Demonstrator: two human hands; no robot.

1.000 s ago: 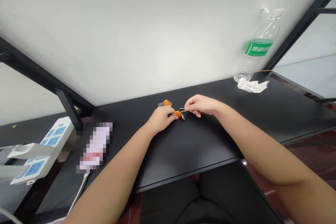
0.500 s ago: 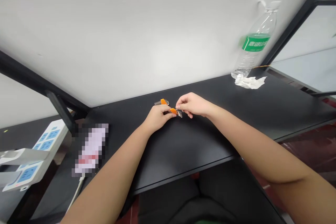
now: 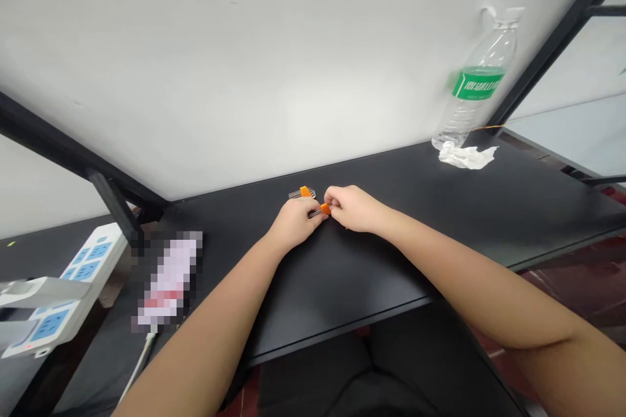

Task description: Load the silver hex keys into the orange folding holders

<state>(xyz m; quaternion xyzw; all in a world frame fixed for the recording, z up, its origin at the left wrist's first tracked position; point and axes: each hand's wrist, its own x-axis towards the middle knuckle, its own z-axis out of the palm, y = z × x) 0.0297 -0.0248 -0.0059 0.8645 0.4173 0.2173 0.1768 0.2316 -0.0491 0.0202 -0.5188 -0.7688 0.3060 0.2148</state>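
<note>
An orange holder (image 3: 325,208) with thin metal keys is pinched between the thumb and fingers of my left hand (image 3: 292,225). My right hand (image 3: 355,208) is closed at the right end of that holder, its fingertips meeting the metal pieces there; they are mostly hidden behind its fingers. Just beyond my left hand, a second orange holder (image 3: 306,191) with several metal keys lies on the black table (image 3: 337,280).
A clear bottle with a green label (image 3: 478,83) leans by the wall, with a crumpled tissue (image 3: 468,156) at its base. At the left are a white power strip (image 3: 85,283) and a blurred-out object (image 3: 169,280) with a white cable.
My right hand has moved slightly left and down and closed over the metal keys at the holder's right end, which showed before. My left hand still pinches the holder.
</note>
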